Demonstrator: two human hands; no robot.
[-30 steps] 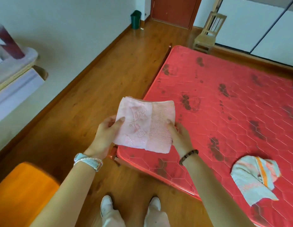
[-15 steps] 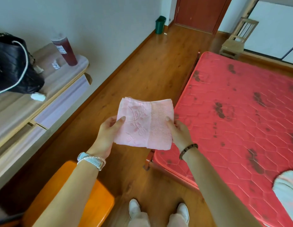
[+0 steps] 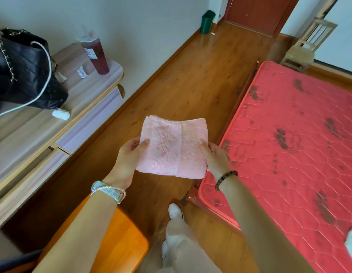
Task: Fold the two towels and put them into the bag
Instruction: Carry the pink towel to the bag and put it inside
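Folded pink towel (image 3: 172, 147) pinched at both side edges, left hand (image 3: 128, 160) and right hand (image 3: 215, 158). Risk: unfolds going into black bag (image 3: 23, 69) at desk (image 3: 88, 95) corner.

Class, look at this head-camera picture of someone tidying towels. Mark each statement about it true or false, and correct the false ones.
1. Both hands hold the folded pink towel. True: the left hand and the right hand each grip a side.
2. The pink towel lies on the mattress. False: it is held in the air over the wooden floor, beside the red mattress.
3. The black bag sits on the wooden counter. True.
4. The cup of dark drink stands on the floor. False: it stands on the counter, right of the bag.
5. The pink towel is inside the bag. False: it is not yet in.
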